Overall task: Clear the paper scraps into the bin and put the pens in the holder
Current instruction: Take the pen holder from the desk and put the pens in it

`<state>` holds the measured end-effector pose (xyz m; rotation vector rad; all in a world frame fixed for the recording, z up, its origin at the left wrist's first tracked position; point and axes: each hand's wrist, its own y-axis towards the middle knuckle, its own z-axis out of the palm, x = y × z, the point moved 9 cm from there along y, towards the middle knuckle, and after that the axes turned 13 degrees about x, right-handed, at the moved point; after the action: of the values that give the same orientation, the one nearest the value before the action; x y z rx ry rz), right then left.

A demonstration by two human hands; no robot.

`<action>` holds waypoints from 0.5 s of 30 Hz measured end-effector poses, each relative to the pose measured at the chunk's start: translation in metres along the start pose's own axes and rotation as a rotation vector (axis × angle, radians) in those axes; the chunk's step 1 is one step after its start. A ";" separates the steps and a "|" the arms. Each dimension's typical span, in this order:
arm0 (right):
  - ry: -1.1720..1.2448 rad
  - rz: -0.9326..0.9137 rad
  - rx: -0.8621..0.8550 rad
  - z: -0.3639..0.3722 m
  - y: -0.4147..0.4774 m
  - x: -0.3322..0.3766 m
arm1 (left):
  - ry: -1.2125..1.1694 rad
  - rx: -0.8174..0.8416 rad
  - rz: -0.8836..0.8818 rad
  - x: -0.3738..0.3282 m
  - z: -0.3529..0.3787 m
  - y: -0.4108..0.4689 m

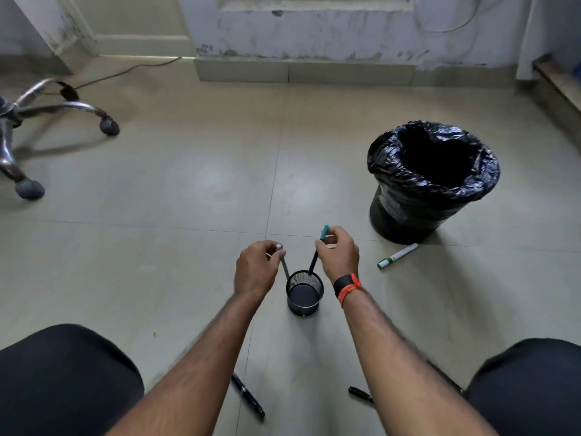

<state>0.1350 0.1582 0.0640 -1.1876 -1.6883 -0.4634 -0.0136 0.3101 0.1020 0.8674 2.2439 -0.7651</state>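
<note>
On the tiled floor (pixel 188 184) stand a mesh holder (pixel 303 305) and a bin (pixel 405 215). The left hand (pixel 256 269) pinches a grey pen (pixel 284 266), the right hand (pixel 341 256) a teal-capped pen (pixel 323 231).

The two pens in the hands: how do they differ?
The grey pen, in the left hand, has a silver top; the black pen, in the right hand, has a teal top. The grey pen's lower end meets the left rim of the mesh holder; the black pen's dips into its mouth. They lean opposite ways. Both are pinched near the top.
</note>
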 end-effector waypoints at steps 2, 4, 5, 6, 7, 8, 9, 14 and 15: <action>0.034 0.015 -0.028 0.001 -0.011 -0.010 | 0.003 -0.062 0.004 -0.004 -0.006 -0.002; 0.057 0.037 -0.046 0.003 -0.019 -0.021 | -0.001 -0.091 0.013 -0.009 -0.010 -0.003; 0.052 0.053 -0.040 0.005 -0.021 -0.026 | 0.002 -0.095 0.024 -0.012 -0.010 -0.003; 0.040 0.073 -0.026 0.009 -0.022 -0.032 | 0.007 -0.093 0.034 -0.014 -0.009 -0.003; 0.030 0.093 -0.007 0.012 -0.024 -0.038 | 0.010 -0.086 0.043 -0.016 -0.007 -0.004; 0.019 0.109 0.011 0.014 -0.026 -0.043 | 0.015 -0.068 0.049 -0.017 -0.002 -0.004; 0.002 0.119 0.029 0.016 -0.028 -0.048 | 0.025 -0.046 0.054 -0.017 0.003 -0.004; -0.129 0.107 0.074 0.026 -0.031 -0.059 | 0.058 -0.069 0.081 -0.019 0.011 -0.001; -0.154 0.103 0.086 0.028 -0.032 -0.060 | 0.069 -0.085 0.091 -0.021 0.009 -0.001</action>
<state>0.0960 0.1355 0.0064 -1.2668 -1.7489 -0.2383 0.0012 0.2950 0.1113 0.9615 2.2622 -0.6022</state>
